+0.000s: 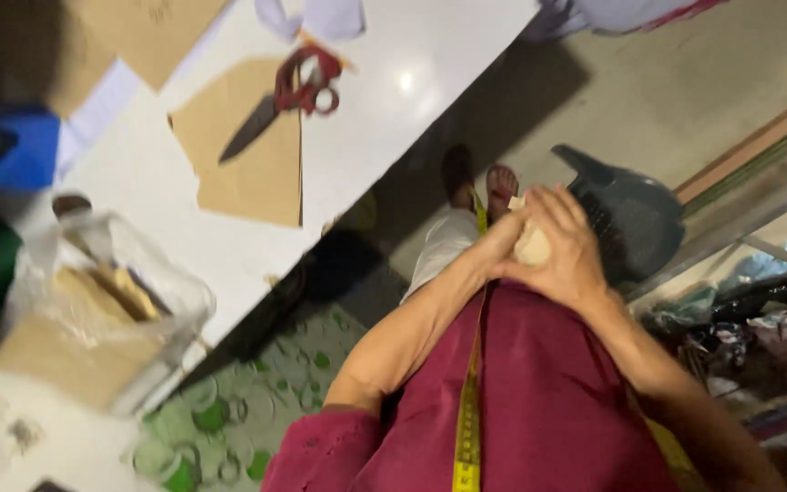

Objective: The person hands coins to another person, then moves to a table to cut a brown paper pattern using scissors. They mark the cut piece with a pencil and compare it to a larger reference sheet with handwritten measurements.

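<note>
Head view: both hands are at waist height, right hand (pixel 565 248) clenched over a small pale wad (pixel 532 244), left hand (pixel 501 239) pinching its edge, scissors (pixel 289 96) untouched on the bench (pixel 384 118), so I'd guess she's mid-folding and next needs a firm, careful tuck.

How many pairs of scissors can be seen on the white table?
1. The scissors, with red handles, lie on a brown paper sheet on the table. More may be hidden beyond the picture's edge or under the plastic bag.

A crinkled clear plastic bag (pixel 107 301) sits at the lower left of the frame on the white table (pixel 384 118), holding flat tan and brown pieces. Its top is open and rumpled. No labels, signs or screens can be made out.
</note>
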